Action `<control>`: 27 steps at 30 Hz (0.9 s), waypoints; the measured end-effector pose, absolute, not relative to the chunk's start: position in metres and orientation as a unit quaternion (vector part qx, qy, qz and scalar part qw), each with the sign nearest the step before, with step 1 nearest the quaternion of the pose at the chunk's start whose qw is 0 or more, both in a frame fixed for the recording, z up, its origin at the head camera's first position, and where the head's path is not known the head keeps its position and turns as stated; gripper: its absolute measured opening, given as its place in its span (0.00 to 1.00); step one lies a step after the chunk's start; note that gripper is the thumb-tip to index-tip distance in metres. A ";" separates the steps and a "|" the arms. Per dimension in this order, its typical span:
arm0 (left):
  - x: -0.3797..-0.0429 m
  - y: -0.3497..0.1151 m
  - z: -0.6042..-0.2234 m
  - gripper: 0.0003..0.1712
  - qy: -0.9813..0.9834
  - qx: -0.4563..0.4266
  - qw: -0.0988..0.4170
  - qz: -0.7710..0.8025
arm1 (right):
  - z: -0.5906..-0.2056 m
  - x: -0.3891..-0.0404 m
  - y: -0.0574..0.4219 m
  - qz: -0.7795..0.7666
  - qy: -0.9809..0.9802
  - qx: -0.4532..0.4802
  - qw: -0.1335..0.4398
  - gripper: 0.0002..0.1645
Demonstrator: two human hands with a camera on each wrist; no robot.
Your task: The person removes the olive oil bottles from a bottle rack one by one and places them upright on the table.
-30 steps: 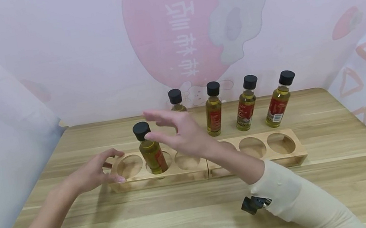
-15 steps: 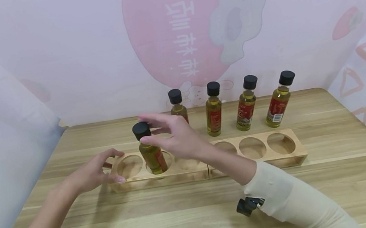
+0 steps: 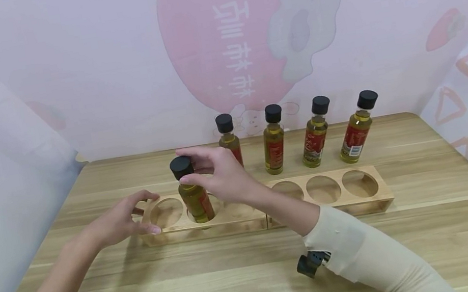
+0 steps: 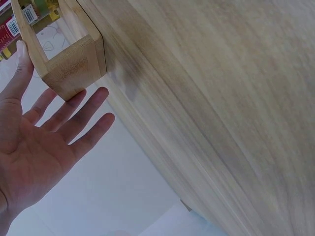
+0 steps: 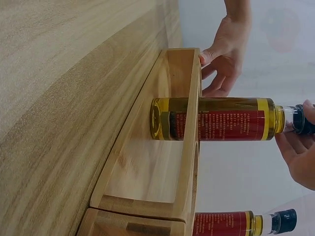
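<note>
A black-capped oil bottle (image 3: 195,201) with a red label stands in the middle hole of the left wooden rack (image 3: 229,228). My right hand (image 3: 225,176) holds it by the cap and neck, thumb in front and fingers behind. The right wrist view shows the bottle (image 5: 229,119) passing through the hole, its base inside the rack. With the left hand (image 3: 116,222) I hold the rack's left end, thumb at the front edge and index finger at the back. In the left wrist view the other fingers (image 4: 83,115) spread loosely beside the end.
A second three-hole wooden rack (image 3: 382,188) adjoins the first on the right. Behind the racks stand more oil bottles, one partly hidden by my right hand, another (image 3: 275,152) to its right. A printed curtain (image 3: 112,83) hangs at the table's back edge.
My right hand has moved slightly left and its thumb and fingers have closed in around the bottle's cap and neck. The left hand and the racks have stayed put.
</note>
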State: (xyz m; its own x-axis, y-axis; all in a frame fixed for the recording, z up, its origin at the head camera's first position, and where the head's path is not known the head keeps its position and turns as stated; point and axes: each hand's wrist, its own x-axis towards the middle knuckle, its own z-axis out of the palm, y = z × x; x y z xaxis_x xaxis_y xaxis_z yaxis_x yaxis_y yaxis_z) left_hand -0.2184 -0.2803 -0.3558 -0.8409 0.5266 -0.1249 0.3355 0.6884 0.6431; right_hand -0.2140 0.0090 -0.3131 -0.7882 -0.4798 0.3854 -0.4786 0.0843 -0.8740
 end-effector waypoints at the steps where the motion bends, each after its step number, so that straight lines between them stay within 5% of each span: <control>1: -0.218 -0.280 -0.356 0.43 0.906 0.237 0.152 0.315 | -0.313 -0.214 0.009 -0.595 0.736 -0.323 0.000 0.31; 27: -0.219 -0.280 -0.357 0.43 0.907 0.240 0.148 0.314 | -0.308 -0.212 0.015 -0.608 0.729 -0.313 -0.013 0.25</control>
State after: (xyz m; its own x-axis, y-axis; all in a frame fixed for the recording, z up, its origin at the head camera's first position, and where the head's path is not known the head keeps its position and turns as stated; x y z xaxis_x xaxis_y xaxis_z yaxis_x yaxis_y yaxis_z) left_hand -0.2189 -0.2803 -0.3566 -0.8412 0.5276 -0.1184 0.3418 0.6885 0.6397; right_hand -0.2120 0.0148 -0.3084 -0.8036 -0.4412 0.3995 -0.4724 0.0645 -0.8790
